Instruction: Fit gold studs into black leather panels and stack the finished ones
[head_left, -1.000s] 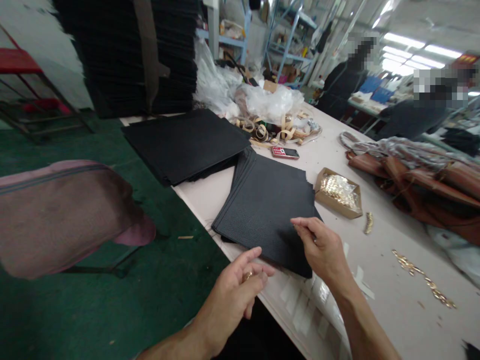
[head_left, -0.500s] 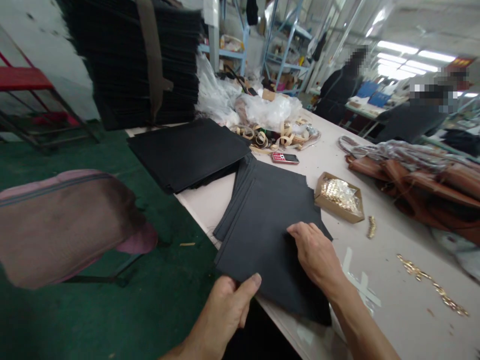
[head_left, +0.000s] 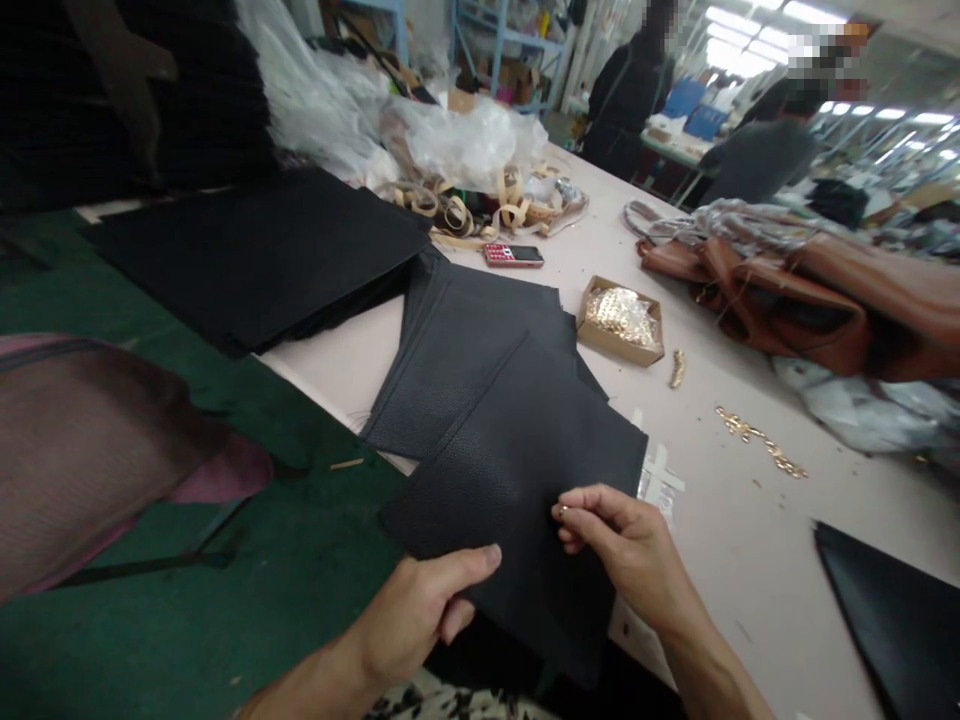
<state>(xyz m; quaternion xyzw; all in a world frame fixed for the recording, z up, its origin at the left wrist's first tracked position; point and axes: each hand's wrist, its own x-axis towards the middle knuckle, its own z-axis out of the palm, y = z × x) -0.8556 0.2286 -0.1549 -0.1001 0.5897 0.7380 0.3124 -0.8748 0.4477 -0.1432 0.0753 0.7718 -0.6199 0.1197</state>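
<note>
My left hand (head_left: pixel 427 605) grips the near edge of a black leather panel (head_left: pixel 517 450), thumb on top and fingers beneath. This panel lies at an angle, partly over other black leather panels (head_left: pixel 480 330) on the table, with its near corner past the table's edge. Just over the panel, my right hand (head_left: pixel 619 530) is closed in a pinch on a small shiny metal piece (head_left: pixel 564 510), too small to name exactly. Beyond the panels stands a cardboard box (head_left: pixel 619 347) of gold metal parts. Beside it are a short gold row (head_left: pixel 678 369) and a scattered line of gold pieces (head_left: pixel 761 440).
On the table (head_left: pixel 720 550) lie a red phone (head_left: pixel 514 255), tan strip coils (head_left: pixel 457 215), plastic bags (head_left: pixel 472 140) and brown leather bags (head_left: pixel 795 290). A black panel stack (head_left: pixel 262 250) is at left, near a cloth-covered chair (head_left: pixel 97 450). Two people stand in the background.
The held panel has turned and slid toward me off the other panels. My right hand has lifted slightly and now shows a small metal piece in its pinch. My view has shifted right.
</note>
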